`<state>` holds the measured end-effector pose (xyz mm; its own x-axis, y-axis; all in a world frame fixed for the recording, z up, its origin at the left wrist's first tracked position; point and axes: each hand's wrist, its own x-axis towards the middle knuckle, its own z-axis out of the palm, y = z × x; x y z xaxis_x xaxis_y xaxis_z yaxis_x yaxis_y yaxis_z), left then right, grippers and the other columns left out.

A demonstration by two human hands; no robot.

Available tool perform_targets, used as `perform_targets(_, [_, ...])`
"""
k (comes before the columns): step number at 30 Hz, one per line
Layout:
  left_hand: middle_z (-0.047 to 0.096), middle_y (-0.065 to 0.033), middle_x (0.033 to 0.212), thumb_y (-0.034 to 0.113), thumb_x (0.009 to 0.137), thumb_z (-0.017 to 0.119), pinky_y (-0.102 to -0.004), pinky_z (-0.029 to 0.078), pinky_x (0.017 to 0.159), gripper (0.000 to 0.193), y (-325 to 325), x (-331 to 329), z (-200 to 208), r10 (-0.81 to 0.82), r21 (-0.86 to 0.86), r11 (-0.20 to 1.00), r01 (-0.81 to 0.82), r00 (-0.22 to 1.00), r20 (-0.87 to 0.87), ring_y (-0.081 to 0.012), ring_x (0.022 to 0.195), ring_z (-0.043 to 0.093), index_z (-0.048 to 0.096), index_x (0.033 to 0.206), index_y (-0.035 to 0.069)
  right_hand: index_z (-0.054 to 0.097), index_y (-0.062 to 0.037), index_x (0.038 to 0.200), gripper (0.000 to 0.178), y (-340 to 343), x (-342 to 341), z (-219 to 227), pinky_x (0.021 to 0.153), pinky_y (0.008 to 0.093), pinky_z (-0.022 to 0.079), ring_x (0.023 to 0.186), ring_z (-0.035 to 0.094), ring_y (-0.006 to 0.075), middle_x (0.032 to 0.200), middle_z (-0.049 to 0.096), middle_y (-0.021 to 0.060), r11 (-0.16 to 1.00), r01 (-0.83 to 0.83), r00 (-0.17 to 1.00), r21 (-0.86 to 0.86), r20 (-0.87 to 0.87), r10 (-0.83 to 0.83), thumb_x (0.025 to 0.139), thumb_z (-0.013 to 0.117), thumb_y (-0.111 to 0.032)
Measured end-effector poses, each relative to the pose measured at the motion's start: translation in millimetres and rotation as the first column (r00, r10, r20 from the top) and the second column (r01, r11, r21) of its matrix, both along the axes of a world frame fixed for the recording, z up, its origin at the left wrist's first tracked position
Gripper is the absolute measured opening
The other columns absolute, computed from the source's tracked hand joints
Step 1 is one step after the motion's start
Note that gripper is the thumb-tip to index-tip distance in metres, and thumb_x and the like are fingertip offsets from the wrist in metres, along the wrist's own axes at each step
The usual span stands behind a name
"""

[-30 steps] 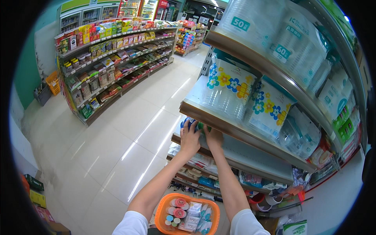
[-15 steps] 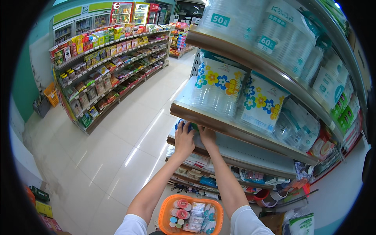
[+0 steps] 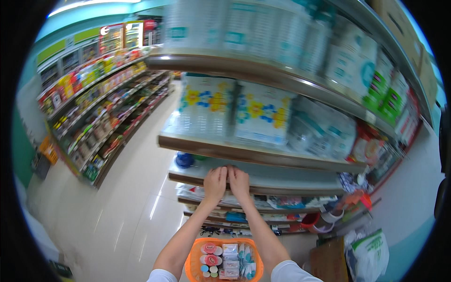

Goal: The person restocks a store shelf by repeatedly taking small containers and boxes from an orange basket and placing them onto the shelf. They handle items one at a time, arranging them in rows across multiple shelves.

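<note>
Orange basket (image 3: 190, 263) at the waist, already filled with small packs. Left hand (image 3: 215, 182) and right hand (image 3: 238, 181) meet at the bare shelf (image 3: 291, 178) edge; whether they clasp anything, cannot tell. Blue item (image 3: 184, 160) sits just left, untouched. Flowered packs (image 3: 235, 113) overhang above; far aisle rack (image 3: 101, 103) blurred.

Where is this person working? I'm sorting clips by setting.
Most likely a small shop or supermarket aisle. Long shelves hold wrapped multipacks, another stocked rack runs across the tiled aisle, and an orange basket of goods sits below both hands, left hand and right hand, at a shelf edge.
</note>
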<state>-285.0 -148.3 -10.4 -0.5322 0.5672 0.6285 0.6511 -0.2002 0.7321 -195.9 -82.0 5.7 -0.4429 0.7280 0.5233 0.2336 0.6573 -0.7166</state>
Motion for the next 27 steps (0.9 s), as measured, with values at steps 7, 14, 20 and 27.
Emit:
perform_targets(7, [0.06, -0.0187, 0.061, 0.028, 0.098, 0.059, -0.0432, 0.044, 0.053, 0.038, 57.1, 114.0, 14.5, -0.307, -0.118, 0.943, 0.311, 0.95, 0.052, -0.0409, 0.058, 0.058, 0.063, 0.073, 0.0, 0.072, -0.0055, 0.091, 0.034, 24.3, 143.2, -10.2, 0.063, 0.0487, 0.051, 0.073, 0.065, 0.0436, 0.076, 0.067, 0.0215, 0.954, 0.277, 0.956, -0.111, -0.07, -0.286, 0.099, 0.056, -0.035])
perform_targets(14, [0.064, -0.0112, 0.061, 0.027, 0.1, 0.058, -0.0346, 0.046, 0.054, 0.035, 135.0, 235.4, 22.3, -0.51, -0.262, 0.831, 0.492, 0.86, -0.003, -0.0206, 0.053, 0.061, 0.063, 0.08, -0.001, 0.072, -0.0032, 0.085, 0.039, 85.3, 282.5, -5.2, 0.062, 0.0477, 0.05, 0.07, 0.066, 0.0417, 0.07, 0.066, 0.0201, 0.875, 0.46, 0.882, -0.151, -0.031, -0.469, 0.099, 0.056, -0.035])
perform_targets(20, [0.068, -0.0183, 0.094, 0.03, 0.097, 0.061, -0.0394, 0.05, 0.075, 0.031, 226.0, 316.6, 13.6, -0.573, -0.219, 0.782, 0.584, 0.811, 0.119, -0.0273, 0.085, 0.067, 0.063, 0.106, 0.0, 0.064, 0.0021, 0.108, 0.025, 172.7, 362.4, -12.5, 0.079, 0.0448, 0.05, 0.093, 0.066, 0.0404, 0.102, 0.068, 0.0234, 0.845, 0.481, 0.798, -0.234, -0.283, -0.533, 0.1, 0.051, -0.018])
perform_targets(27, [0.064, -0.0213, 0.119, 0.029, 0.098, 0.061, -0.0426, 0.044, 0.1, 0.038, 347.9, 326.4, -58.7, -0.52, -0.119, 0.854, 0.506, 0.831, -0.197, -0.0352, 0.114, 0.058, 0.061, 0.121, -0.002, 0.058, 0.0014, 0.122, 0.033, 301.4, 378.5, -75.7, 0.094, 0.0467, 0.047, 0.111, 0.057, 0.0448, 0.119, 0.062, 0.0256, 0.833, 0.551, 0.806, 0.053, -0.291, -0.515, 0.095, 0.056, -0.018])
